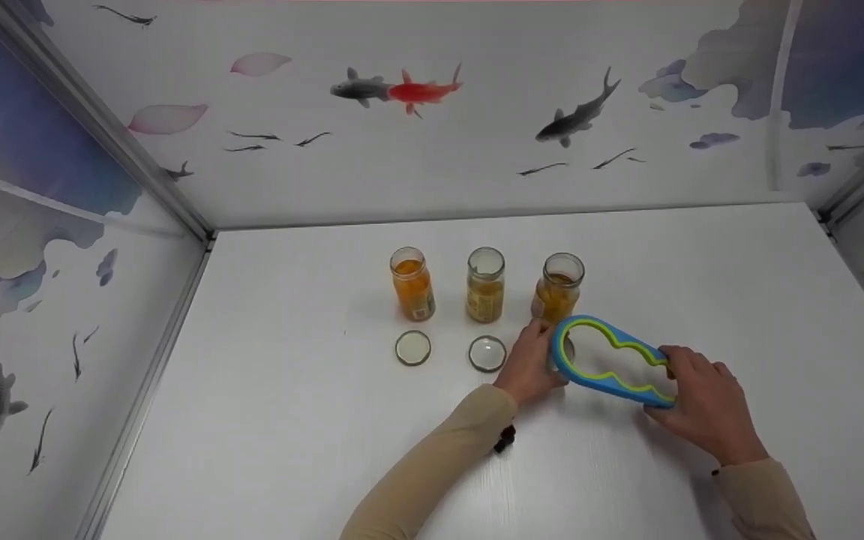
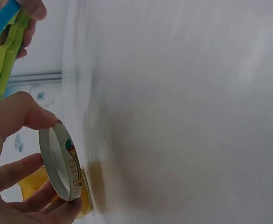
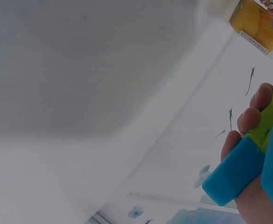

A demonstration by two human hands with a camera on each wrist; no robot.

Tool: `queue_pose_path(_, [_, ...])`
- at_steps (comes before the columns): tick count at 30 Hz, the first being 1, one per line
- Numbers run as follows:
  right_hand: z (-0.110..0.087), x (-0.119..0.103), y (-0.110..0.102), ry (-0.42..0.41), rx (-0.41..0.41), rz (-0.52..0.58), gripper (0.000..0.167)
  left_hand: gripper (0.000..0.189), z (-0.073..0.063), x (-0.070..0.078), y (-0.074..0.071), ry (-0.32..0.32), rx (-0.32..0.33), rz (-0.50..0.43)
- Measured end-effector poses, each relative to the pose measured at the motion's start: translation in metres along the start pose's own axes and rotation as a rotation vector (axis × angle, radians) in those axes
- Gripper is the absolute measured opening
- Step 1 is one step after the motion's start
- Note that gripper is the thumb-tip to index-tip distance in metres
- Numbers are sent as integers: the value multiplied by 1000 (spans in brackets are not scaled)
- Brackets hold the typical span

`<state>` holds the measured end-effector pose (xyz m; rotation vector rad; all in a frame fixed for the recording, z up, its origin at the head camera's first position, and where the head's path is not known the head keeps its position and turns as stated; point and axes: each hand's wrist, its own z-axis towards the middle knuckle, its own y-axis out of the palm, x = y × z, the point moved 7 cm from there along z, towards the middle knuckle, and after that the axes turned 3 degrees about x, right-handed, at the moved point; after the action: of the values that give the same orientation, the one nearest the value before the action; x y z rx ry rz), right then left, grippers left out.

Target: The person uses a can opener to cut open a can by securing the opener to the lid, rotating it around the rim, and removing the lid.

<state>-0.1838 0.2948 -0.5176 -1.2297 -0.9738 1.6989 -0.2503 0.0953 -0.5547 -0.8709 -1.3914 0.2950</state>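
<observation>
My left hand (image 1: 534,366) pinches a jar lid (image 2: 61,161) between thumb and fingers, just above the table and in front of the right-hand jar (image 1: 556,289). In the head view that lid is mostly hidden behind a blue and green jar opener (image 1: 612,386). My right hand (image 1: 706,401) grips the opener by its narrow end, holding it raised with the wide loop towards my left hand. The right-hand jar stands without a lid, and yellow fruit pieces show inside it.
Two more lidless jars stand in the row, a middle jar (image 1: 485,289) and an orange-filled jar (image 1: 412,289). In front of them lie a lid (image 1: 487,354) and another lid (image 1: 412,348) on the white table (image 1: 274,420). Printed walls (image 1: 477,165) border the back and left.
</observation>
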Motion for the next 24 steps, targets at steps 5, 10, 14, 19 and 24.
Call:
queue_pose_path(5, [-3, 1, -2, 30, -1, 2, 75, 59, 4, 2, 4, 6, -26, 24])
queue_pose_path(10, [-6, -1, -4, 44, 11, 5, 75, 59, 7, -1, 4, -37, -23, -26])
queue_pose_path(14, [-9, -2, -6, 56, 41, 8, 75, 60, 8, -4, 4, -107, -11, -83])
queue_pose_path(19, [-14, -3, -9, 77, 100, 3, 75, 60, 10, 1, 8, -97, -17, -23])
queue_pose_path(24, [-18, 0, -11, 119, 122, -15, 73, 56, 12, 8, 13, 4, -39, 196])
